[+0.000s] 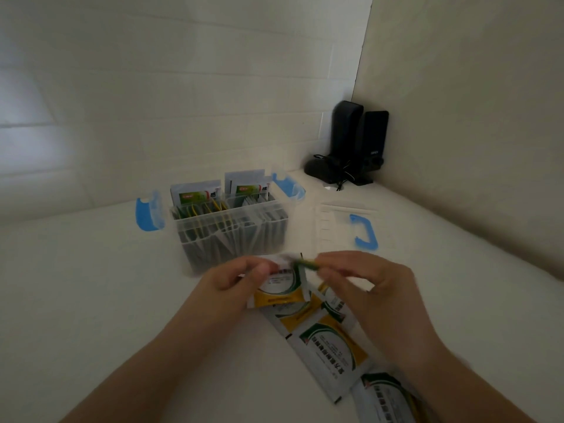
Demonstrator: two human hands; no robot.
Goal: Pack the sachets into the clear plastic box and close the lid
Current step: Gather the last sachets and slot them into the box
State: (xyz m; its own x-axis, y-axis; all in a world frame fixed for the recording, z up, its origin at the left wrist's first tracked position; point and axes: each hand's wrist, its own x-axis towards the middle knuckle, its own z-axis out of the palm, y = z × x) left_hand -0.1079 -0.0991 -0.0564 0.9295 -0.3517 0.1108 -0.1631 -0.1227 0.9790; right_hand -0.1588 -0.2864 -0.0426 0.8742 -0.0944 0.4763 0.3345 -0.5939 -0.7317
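Hands, left [241, 274] and right [363, 279], pinching one sachet [282, 288] (blurred), forearms angled inward

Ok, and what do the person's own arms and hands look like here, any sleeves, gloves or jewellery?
Both forearms are bare right down to the bottom edge of the picture, with no sleeve showing. The left hand and the right hand wear no gloves. No ring, watch or bracelet shows, though the hands are somewhat blurred.

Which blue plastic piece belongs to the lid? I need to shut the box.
The blue handle right of the box, lying on the flat clear lid.
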